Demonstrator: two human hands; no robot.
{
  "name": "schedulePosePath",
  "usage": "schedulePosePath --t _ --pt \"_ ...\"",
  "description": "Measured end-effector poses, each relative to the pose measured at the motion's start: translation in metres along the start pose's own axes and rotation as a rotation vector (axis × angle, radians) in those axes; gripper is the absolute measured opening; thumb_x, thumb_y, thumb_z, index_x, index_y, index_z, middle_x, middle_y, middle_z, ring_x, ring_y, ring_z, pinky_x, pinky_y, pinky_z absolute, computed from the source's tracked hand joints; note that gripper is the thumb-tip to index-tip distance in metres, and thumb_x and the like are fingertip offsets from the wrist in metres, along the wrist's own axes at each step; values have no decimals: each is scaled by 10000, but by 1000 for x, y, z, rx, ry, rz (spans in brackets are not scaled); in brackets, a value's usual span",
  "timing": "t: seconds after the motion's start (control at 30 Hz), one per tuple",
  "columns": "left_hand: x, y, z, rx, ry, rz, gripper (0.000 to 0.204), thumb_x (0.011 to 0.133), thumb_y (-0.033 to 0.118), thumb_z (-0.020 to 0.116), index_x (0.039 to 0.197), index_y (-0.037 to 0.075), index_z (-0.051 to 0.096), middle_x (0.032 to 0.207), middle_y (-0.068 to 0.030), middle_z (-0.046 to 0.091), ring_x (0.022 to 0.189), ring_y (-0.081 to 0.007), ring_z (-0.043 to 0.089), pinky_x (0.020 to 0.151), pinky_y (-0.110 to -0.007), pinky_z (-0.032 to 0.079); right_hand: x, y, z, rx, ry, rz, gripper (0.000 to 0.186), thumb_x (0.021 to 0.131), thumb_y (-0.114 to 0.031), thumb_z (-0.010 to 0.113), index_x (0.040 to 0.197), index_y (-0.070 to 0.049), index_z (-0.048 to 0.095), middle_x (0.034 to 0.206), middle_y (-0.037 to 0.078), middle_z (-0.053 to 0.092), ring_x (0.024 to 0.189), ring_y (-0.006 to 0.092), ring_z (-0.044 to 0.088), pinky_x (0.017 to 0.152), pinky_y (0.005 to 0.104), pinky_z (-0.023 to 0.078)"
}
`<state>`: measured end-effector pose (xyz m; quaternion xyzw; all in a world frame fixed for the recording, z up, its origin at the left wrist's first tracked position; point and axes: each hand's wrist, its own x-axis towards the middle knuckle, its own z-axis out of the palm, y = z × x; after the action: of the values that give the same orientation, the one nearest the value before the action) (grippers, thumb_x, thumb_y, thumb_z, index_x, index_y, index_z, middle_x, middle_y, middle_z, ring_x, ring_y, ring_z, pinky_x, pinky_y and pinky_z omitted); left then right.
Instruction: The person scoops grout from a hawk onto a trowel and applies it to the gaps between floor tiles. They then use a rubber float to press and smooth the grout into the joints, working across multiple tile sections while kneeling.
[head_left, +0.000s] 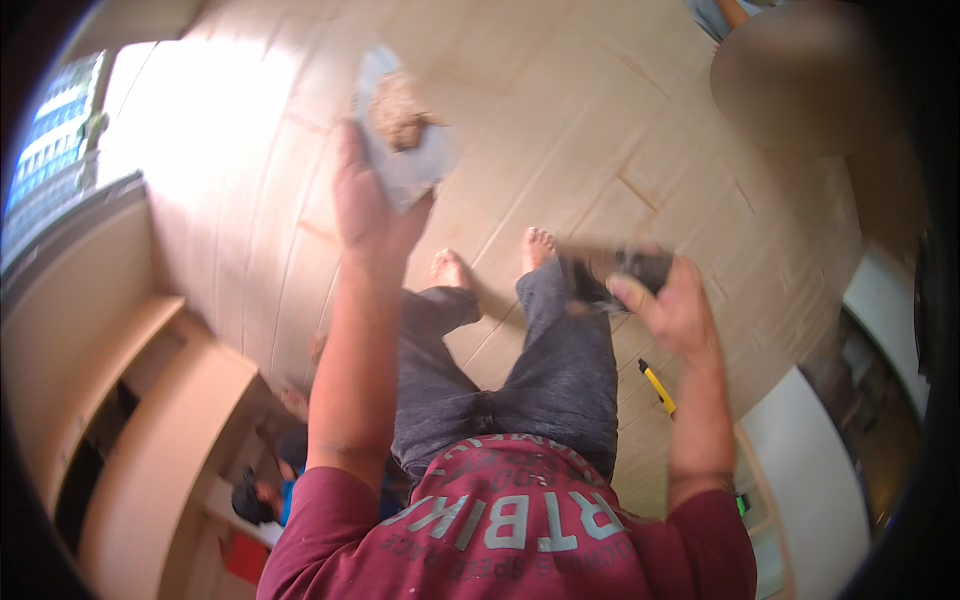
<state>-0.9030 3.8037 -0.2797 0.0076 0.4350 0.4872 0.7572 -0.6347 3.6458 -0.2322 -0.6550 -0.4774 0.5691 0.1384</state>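
My left hand point(372, 205) is raised in front of me, gripping the near end of a pale, partly see-through flat piece point(425, 165). On that piece lies a rough brownish lump point(398, 105), like putty or dough. Lower and to the right, my right hand point(678, 305) is closed round a dark object point(600, 278) with a paler edge. Motion smears it, so its kind cannot be made out. The two hands are well apart, above the floor and my bare feet.
A yellow and black utility knife point(657, 388) lies on the wood-look floor point(560, 120) to my right. Wooden cabinetry point(165, 450) stands at left, white panels point(810, 480) at right. A person in a dark cap point(255, 497) is at lower left; another shows partly at upper right.
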Motion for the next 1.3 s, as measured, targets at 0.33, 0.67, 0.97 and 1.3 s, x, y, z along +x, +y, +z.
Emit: schedulePosePath --t 0.33,0.67,0.97,1.3 --pt "-150 142 -80 -36 208 279 407 1113 419 420 1312 114 603 1157 -54 717 1004 -198 703 822 -343 586 -156 -304 -61 -549 -45 -63 418 824 -168 756 1182 -25 594 897 127 613 811 292 583 768 425 476" --pt "-274 211 -165 -77 286 412 418 1109 416 419 1296 91 604 1135 -76 735 927 -221 731 738 -349 615 -205 -358 -4 -793 100 -889 404 958 -247 565 1214 65 544 826 158 656 630 275 557 562 386 455" --pt "-327 172 -206 -287 -200 348 501 1119 412 383 1421 43 535 1333 -116 665 1196 -295 651 1048 -453 527 -232 -349 -8 -849 -129 -953 367 978 -125 569 1262 100 513 792 163 666 553 256 526 466 355 421" --pt "-400 24 -171 -387 483 592 451 1093 465 430 1311 127 634 1195 -62 738 1012 -240 735 775 -425 626 -252 -270 -44 -935 2 -1236 428 973 -191 599 1347 -4 505 901 191 683 547 256 514 455 357 410"
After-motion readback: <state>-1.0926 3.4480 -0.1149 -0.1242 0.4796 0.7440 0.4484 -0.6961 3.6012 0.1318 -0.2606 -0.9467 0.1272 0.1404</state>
